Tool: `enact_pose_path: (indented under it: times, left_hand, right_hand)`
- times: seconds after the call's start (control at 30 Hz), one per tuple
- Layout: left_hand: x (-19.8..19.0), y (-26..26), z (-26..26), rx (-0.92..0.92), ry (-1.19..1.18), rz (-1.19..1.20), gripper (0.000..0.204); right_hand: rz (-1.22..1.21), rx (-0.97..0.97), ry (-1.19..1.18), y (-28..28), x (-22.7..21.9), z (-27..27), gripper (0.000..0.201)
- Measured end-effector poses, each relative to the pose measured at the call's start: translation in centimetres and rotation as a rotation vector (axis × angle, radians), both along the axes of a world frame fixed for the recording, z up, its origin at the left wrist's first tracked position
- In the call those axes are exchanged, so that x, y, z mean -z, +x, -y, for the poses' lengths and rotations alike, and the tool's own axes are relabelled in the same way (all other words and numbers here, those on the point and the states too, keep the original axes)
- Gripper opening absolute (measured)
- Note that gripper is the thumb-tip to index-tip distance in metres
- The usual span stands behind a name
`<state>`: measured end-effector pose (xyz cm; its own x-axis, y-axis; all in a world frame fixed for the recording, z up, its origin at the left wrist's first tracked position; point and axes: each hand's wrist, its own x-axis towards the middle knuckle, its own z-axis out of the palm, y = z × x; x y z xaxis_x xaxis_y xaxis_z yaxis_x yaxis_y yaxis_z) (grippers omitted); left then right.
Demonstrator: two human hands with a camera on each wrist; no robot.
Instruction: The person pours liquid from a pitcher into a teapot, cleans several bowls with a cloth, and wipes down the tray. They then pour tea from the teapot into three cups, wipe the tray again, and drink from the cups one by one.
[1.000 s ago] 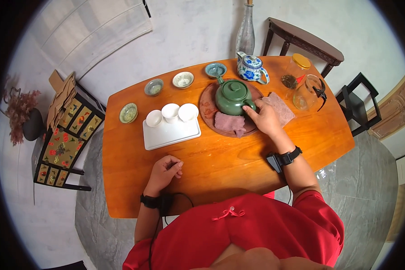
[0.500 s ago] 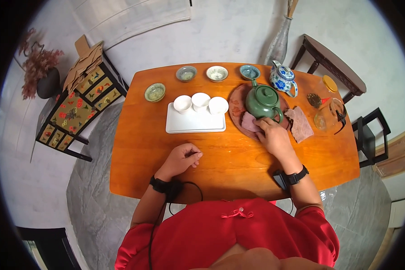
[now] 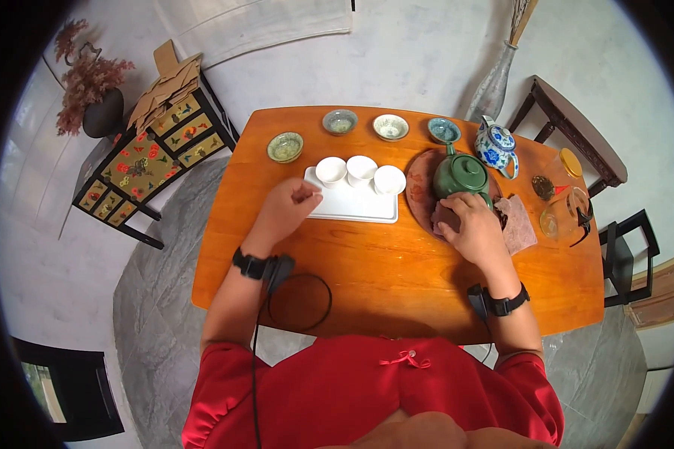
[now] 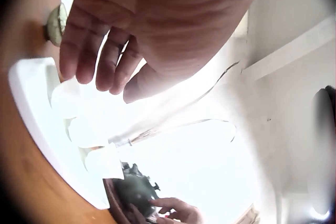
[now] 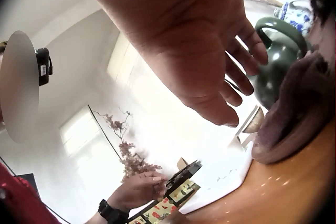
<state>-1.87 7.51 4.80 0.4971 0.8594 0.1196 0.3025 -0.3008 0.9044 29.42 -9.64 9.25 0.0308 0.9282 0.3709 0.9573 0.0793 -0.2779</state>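
Observation:
My left hand [image 3: 286, 209] hovers at the left end of a white tray [image 3: 352, 208], fingers loosely bent and holding nothing. Three white cups [image 3: 362, 170] stand along the tray's back edge. On a round reddish-brown board [image 3: 421, 179] sits a green teapot [image 3: 460, 175], with a folded mauve cloth [image 3: 445, 217] in front of it. My right hand [image 3: 478, 228] is over that cloth beside the teapot; in the right wrist view its fingers [image 5: 242, 85] hang loosely with nothing gripped, near the teapot [image 5: 281, 61] and the cloth [image 5: 294, 98].
Four small bowls [image 3: 391, 127] line the back of the table. A blue-and-white teapot [image 3: 496, 147] stands behind the board. Right of it are a second cloth [image 3: 518, 224], a yellow-lidded jar [image 3: 568, 165] and a glass pitcher [image 3: 562, 217]. A cable [image 3: 329, 299] loops by the left wrist.
My right hand has gone from the green teapot's handle to the cloth in front of it. My left hand has moved forward to the tray. The head view has shifted.

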Motion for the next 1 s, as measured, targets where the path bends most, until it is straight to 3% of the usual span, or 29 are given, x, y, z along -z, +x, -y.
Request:
enact_pose_path:
  times: [0.03,0.1,0.23,0.33,0.43,0.67,0.77,0.83,0.87,0.93,0.97,1.0]
  left_hand:
    - [0.8,0.2,-1.4,-0.031,0.177,-0.028,0.026]
    - [1.3,1.0,-3.2,-0.083,0.234,-0.101,0.035]
    - [3.6,2.8,-5.8,-0.168,0.414,-0.266,0.059]
    - [2.3,4.0,-6.1,-0.067,0.242,-0.433,0.063]
    - [2.2,3.9,-5.1,-0.136,0.333,-0.423,0.059]
    - [2.0,2.2,-4.3,-0.176,0.262,-0.453,0.052]
    - [1.8,1.3,-4.7,-0.118,0.287,-0.431,0.051]
    - [3.0,0.0,-6.7,0.071,0.180,-0.145,0.045]
    - [4.0,-0.9,-7.9,0.077,0.181,-0.147,0.045]
    - [5.5,-2.4,-10.2,-0.218,0.005,0.011,0.031]
    - [5.1,-2.7,-10.9,-0.212,0.007,0.008,0.031]
    - [4.7,-2.9,-11.7,-0.413,-0.119,0.093,0.031]
  right_hand:
    - [-0.002,-0.003,0.002,0.1,0.5,-0.1,0.034]
    - [0.063,0.043,-0.127,0.6,1.8,-0.2,0.036]
    - [0.101,0.094,-0.113,1.1,3.6,0.2,0.037]
    - [0.086,0.088,-0.052,1.1,3.9,0.0,0.032]
    - [-0.013,0.039,0.001,1.1,3.8,0.1,0.022]
    - [-0.083,-0.026,0.040,1.3,3.7,0.4,0.025]
    - [-0.093,-0.038,0.035,1.4,3.6,0.6,0.027]
    - [-0.128,-0.046,0.025,1.6,3.6,0.8,0.028]
    - [-0.130,-0.041,0.026,1.7,3.7,0.9,0.028]
    - [-0.161,-0.036,0.013,1.9,3.9,1.0,0.027]
    - [-0.164,-0.030,0.016,2.0,4.1,1.1,0.027]
    - [-0.169,-0.038,0.019,2.1,4.2,1.1,0.025]
